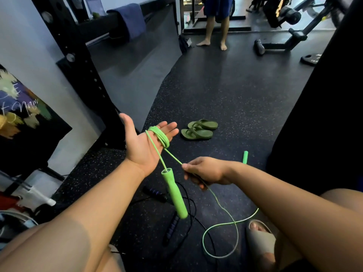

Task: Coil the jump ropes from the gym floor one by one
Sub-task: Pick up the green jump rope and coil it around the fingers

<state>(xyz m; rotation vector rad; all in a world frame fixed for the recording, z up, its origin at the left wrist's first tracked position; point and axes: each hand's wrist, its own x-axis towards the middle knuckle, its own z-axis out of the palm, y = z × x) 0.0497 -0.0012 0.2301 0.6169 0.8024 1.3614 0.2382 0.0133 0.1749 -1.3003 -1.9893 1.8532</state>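
The speckled black gym floor (225,95) fills the middle of the view, with the person's two bare forearms reaching out over it. The left hand (143,142) is held palm up, thumb spread wide and fingers straight and close together. The green jump rope (160,135) is wound in several turns round those fingers. From the coil one strand drops past the wrist to a green handle (174,193), which hangs tilted in the air below the left hand. A second strand runs taut from the coil to the right hand (206,171), which pinches it between thumb and curled fingers, knuckles up. Below that hand the rope falls slack and lies in a loose loop on the floor beside a grey slide sandal (261,238) on the person's right foot. The second green handle (245,157) lies on the floor beyond the right wrist. A black jump rope (172,226) with dark ribbed handles lies on the floor under the hanging handle. A pair of green flip-flops (198,129) sits farther out, just beyond the left fingertips.
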